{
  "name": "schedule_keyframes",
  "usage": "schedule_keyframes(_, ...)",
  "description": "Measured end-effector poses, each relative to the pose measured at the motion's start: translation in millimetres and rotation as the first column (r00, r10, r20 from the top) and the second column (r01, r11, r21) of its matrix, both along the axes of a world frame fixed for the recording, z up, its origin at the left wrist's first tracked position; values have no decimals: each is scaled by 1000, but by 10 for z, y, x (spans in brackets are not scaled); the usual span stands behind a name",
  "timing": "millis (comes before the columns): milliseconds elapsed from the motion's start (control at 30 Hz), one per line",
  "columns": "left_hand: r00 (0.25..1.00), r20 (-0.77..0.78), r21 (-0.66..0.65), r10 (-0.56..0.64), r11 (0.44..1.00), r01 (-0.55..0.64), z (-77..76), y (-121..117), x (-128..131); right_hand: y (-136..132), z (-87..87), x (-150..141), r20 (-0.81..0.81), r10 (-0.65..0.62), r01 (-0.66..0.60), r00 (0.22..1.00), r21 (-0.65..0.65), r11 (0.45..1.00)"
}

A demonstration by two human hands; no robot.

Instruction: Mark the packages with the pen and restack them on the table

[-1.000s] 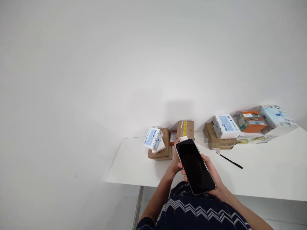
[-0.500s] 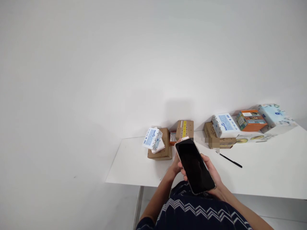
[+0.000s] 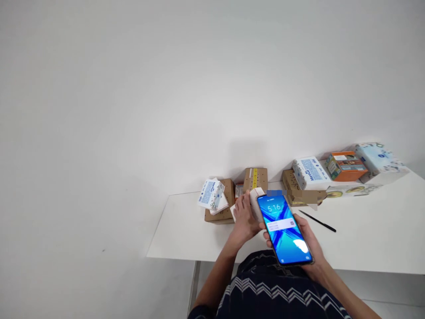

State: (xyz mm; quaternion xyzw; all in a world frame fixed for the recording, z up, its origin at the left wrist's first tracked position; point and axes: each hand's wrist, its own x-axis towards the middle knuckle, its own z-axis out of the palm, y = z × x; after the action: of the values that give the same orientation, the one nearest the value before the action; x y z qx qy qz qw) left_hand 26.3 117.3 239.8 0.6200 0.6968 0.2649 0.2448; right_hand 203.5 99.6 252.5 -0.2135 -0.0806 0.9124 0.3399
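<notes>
My right hand (image 3: 310, 237) is closed around a smartphone (image 3: 282, 243). The phone is tilted, and its lit blue screen faces me with a clock and a notification on it. To its left, my left hand (image 3: 245, 221) grips a white box (image 3: 256, 195), with its fingers over the box. The phone and the hand hide much of that box, and I cannot tell whether it touches the table.
On the white table (image 3: 182, 230), a white and blue box (image 3: 211, 194) lies on a cardboard box (image 3: 212, 217). Another cardboard box (image 3: 262, 177) stands behind my hands. Rightward are a black pen (image 3: 320, 221), an orange box (image 3: 347, 168) and a light-blue box (image 3: 380, 157).
The phone's screen has gone from black to lit. My right hand and the phone have shifted right, so my left hand and more of the white box now show.
</notes>
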Motion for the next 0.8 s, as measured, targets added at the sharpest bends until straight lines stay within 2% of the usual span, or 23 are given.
schedule_keyframes(67,989,-148,-10,1,1000,-2,125,24,-11,42,-75,169,135,-106,103,985,28,994)
schedule_keyframes(133,961,-276,-16,19,1000,-25,228,88,-14,98,-209,341,290,-224,203,930,102,974)
schedule_keyframes(200,934,-358,-17,13,1000,-20,294,192,-13,154,-427,498,426,-314,253,849,194,948)
schedule_keyframes(267,913,-407,-29,-26,999,15,318,335,-10,194,-733,630,562,-341,225,753,268,937)
schedule_keyframes(300,904,-423,-42,-56,998,42,315,421,-8,203,-913,685,640,-324,160,697,302,940)
schedule_keyframes(333,896,-436,-58,-89,996,70,304,515,-6,204,-1104,732,726,-339,99,599,353,930)
schedule_keyframes(400,875,-459,-91,-155,988,128,263,723,3,182,-1495,800,852,-406,-161,331,475,865)
schedule_keyframes(433,861,-472,-110,-190,981,157,236,832,9,161,-1682,822,857,-476,-323,199,516,794)
schedule_keyframes(467,846,-484,-135,-224,974,180,209,940,17,134,-1855,837,832,-546,-478,100,521,707)
schedule_keyframes(533,814,-497,-193,-301,953,234,155,1143,34,71,-2143,853,760,-646,-704,-71,421,573)
schedule_keyframes(600,791,-497,-236,-357,933,273,104,1310,47,6,-2346,859,704,-694,-819,-151,304,487)
schedule_keyframes(667,780,-493,-251,-385,922,296,60,1435,47,-52,-2477,864,677,-715,-867,-174,240,437)
schedule_keyframes(800,778,-484,-245,-401,915,320,7,1601,-2,-126,-2617,886,637,-745,-878,-196,224,423)
